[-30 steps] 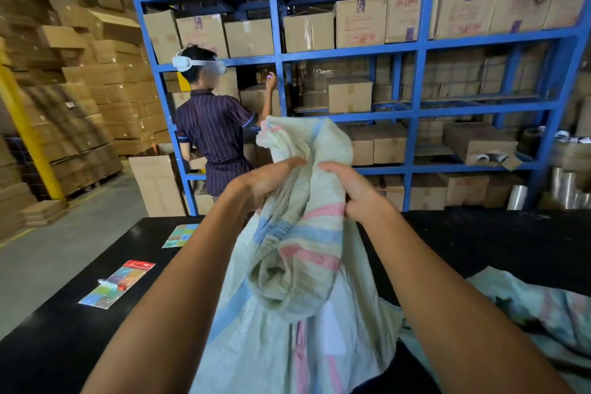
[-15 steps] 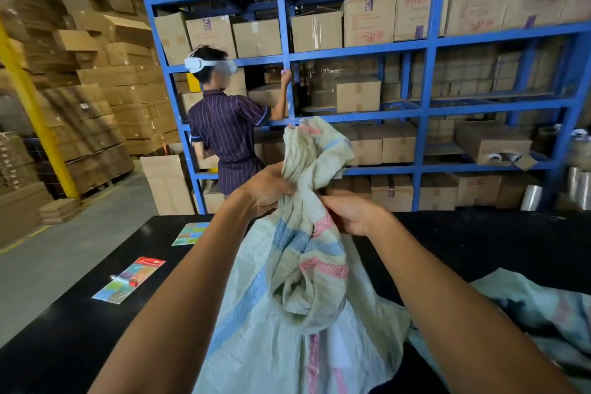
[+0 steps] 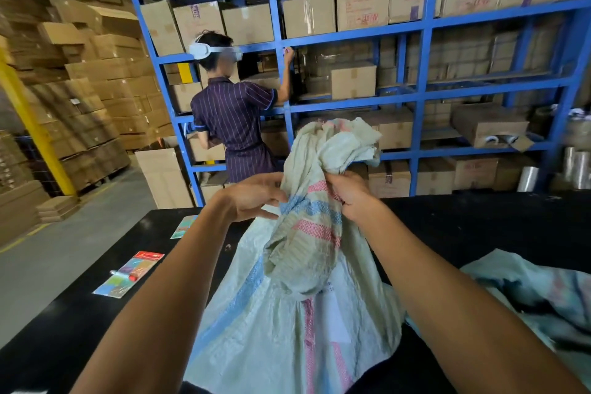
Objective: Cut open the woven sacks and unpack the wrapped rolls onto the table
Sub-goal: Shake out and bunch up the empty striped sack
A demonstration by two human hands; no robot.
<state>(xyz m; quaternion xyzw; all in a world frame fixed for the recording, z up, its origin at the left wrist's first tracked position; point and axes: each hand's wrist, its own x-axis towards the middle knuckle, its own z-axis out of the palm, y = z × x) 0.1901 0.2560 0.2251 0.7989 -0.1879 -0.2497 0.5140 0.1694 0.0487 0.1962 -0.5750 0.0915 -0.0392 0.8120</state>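
Blue shelving of cartons backs the black table.

There is one camera, worn on the person's head. It looks forward and a bit down, over both arms. The grip is very near the camera, in the middle of the picture: the right hand holds the bunched neck of the woven sack, and the left hand is just beside it. Below the grip and out to both sides lies the black table. Far behind and above the grip stand the blue shelves. The picture bends at the edges.
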